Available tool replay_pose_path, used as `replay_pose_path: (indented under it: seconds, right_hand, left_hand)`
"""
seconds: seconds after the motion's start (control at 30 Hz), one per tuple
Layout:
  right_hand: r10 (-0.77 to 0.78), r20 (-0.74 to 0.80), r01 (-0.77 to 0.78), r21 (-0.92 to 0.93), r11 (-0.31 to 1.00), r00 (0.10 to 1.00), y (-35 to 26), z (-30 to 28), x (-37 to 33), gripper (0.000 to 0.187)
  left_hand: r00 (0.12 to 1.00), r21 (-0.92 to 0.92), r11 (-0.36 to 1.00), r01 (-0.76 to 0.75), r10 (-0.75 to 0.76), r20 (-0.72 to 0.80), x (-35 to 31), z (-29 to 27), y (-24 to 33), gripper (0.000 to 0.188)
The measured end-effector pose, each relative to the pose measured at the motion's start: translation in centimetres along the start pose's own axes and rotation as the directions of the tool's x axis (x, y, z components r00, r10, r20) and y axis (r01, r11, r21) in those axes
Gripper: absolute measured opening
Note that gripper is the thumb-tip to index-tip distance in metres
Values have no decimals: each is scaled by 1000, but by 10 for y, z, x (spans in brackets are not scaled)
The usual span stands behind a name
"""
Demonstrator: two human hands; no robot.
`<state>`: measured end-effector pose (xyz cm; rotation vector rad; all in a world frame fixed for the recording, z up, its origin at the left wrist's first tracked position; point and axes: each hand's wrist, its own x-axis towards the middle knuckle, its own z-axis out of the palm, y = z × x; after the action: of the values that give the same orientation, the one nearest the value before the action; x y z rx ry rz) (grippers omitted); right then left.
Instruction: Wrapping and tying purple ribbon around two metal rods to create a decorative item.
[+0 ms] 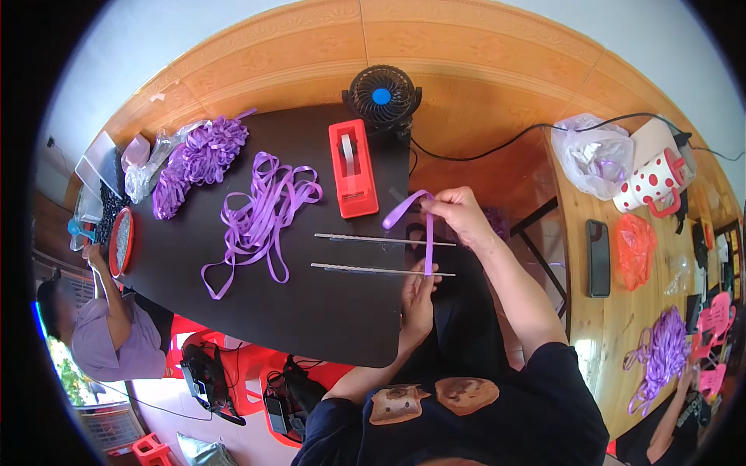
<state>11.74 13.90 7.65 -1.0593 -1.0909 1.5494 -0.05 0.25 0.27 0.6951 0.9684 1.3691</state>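
Two thin metal rods, an upper rod [365, 238] and a lower rod [353, 269], lie parallel on the dark table and jut past its right edge. A purple ribbon [430, 233] runs across both rods there. My right hand [460, 216] pinches the ribbon above the upper rod, and a loop of it curls out to the left. Below, my left hand [418, 304] has its fingertips closed on the ribbon at the lower rod. A loose tangle of purple ribbon [260, 210] lies on the table to the left, near a red tape dispenser [353, 167].
A black fan [381, 95] stands at the table's back edge. More bunched ribbon [206, 159] and a red-rimmed tray [121, 242] sit far left, beside another person [116, 330]. On the wooden table [579, 342] at right are a phone [597, 258] and a dotted cup [649, 184].
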Motion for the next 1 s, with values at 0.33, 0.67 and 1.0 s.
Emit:
replay_pose_path:
  seconds: [0.33,0.67,1.0]
  right_hand:
    - [324,18,-323,131,937,946,75,-9,-20,13]
    - [478,-19,-395,535,747,878,111,34,-106,22]
    - [-170,-135,95,-439,893,976,74,20,-185,15]
  left_hand:
    - [880,224,856,-467,474,25,41,27,4,33]
    - [956,228,929,-291,293,29,-6,7,10,18]
    - [985,309,943,125,-156,79,-89,-36,25,24]
